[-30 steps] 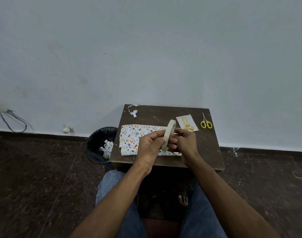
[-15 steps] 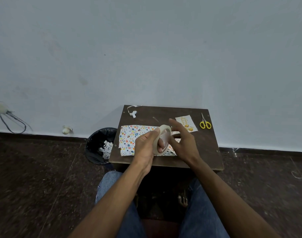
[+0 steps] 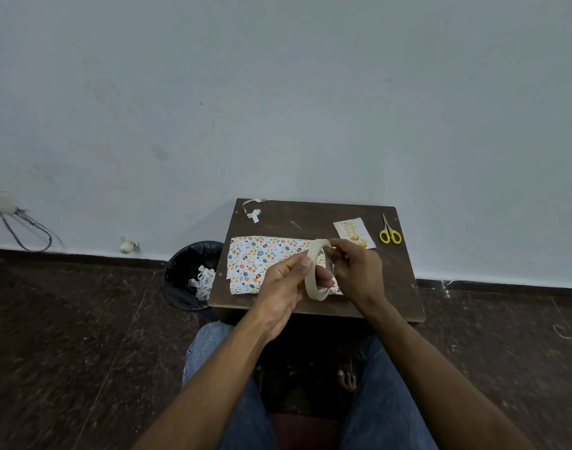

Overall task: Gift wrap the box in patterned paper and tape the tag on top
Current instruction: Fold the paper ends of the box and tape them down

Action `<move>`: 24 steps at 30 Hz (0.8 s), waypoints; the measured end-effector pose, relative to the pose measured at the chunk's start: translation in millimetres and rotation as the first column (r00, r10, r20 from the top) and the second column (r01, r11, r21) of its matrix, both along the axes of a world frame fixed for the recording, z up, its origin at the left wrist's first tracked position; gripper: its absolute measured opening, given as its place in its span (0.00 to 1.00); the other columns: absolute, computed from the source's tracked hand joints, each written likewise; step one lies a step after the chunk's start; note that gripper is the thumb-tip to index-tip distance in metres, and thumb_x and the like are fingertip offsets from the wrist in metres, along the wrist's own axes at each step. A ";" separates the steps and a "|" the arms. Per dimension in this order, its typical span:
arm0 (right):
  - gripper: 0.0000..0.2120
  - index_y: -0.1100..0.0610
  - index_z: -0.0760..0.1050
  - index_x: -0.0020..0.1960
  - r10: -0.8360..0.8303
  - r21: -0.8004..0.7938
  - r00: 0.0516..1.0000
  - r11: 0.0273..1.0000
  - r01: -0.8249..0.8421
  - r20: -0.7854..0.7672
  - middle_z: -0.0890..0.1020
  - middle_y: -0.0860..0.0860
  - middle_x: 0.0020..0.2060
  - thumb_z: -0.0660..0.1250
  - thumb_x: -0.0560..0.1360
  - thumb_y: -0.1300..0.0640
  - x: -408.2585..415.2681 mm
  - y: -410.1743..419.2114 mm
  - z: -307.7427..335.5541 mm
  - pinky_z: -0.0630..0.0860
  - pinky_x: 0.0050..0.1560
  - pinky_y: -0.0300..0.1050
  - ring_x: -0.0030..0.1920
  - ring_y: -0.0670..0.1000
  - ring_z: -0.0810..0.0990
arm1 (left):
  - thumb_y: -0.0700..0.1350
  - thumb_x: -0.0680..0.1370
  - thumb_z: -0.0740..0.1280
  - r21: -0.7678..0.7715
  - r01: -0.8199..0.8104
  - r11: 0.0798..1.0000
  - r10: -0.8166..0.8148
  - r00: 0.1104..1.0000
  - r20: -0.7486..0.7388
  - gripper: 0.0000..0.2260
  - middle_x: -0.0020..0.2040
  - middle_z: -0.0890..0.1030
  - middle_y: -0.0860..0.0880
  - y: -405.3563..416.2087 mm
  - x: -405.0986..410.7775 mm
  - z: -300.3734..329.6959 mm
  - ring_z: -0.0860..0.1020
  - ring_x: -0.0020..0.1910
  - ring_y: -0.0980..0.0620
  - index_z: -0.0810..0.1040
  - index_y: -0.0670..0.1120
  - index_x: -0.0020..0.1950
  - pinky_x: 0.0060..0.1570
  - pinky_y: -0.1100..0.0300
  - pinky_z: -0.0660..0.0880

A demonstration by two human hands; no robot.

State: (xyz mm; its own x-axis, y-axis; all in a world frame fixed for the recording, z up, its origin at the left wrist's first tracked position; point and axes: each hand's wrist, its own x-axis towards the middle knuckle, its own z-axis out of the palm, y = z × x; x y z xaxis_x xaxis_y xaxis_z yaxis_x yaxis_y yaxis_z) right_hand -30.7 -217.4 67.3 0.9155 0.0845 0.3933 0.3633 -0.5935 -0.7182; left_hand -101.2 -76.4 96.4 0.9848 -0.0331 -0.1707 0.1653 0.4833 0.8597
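Tape roll point(image 3: 314, 271) had turned in my left hand point(image 3: 283, 282), which gripped it; my right hand point(image 3: 354, 269) pinched at its rim, likely hunting the loose end.

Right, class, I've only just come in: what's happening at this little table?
A seated person holds a roll of tape upright in the left hand, while the right hand picks at its top edge, likely hunting for the loose end. Below the hands, the patterned paper lies flat on the table. The tag and scissors lie untouched beyond.
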 end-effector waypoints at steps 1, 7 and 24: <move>0.08 0.58 0.84 0.50 -0.013 0.004 1.000 1.000 0.014 -0.009 0.87 0.53 0.42 0.68 0.74 0.63 0.5 -0.8 -0.7 0.78 0.41 0.46 0.41 0.55 0.84 | 0.45 0.77 0.65 -0.006 0.008 1.000 -0.008 1.000 0.007 0.11 0.43 0.83 0.40 0.4 0.0 0.7 0.82 0.41 0.44 0.80 0.40 0.54 0.49 0.51 0.79; 0.07 0.55 0.84 0.49 -0.058 -0.033 0.989 0.998 0.054 -0.136 0.86 0.52 0.38 0.69 0.75 0.62 3.2 0.1 -2.4 0.74 0.39 0.45 0.39 0.54 0.82 | 0.41 0.79 0.63 -0.009 0.083 0.996 -0.083 0.996 0.041 0.12 0.46 0.83 0.41 3.3 0.7 4.0 0.82 0.41 0.46 0.77 0.39 0.61 0.49 0.53 0.79; 0.09 0.51 0.82 0.44 0.017 0.163 0.884 0.984 0.067 -0.467 0.83 0.49 0.35 0.68 0.76 0.64 0.7 7.2 5.9 0.83 0.34 0.55 0.31 0.52 0.84 | 0.35 0.72 0.64 0.058 0.071 0.996 -0.075 0.995 0.068 0.16 0.50 0.84 0.39 3.3 4.2 6.9 0.82 0.42 0.46 0.81 0.43 0.58 0.51 0.53 0.79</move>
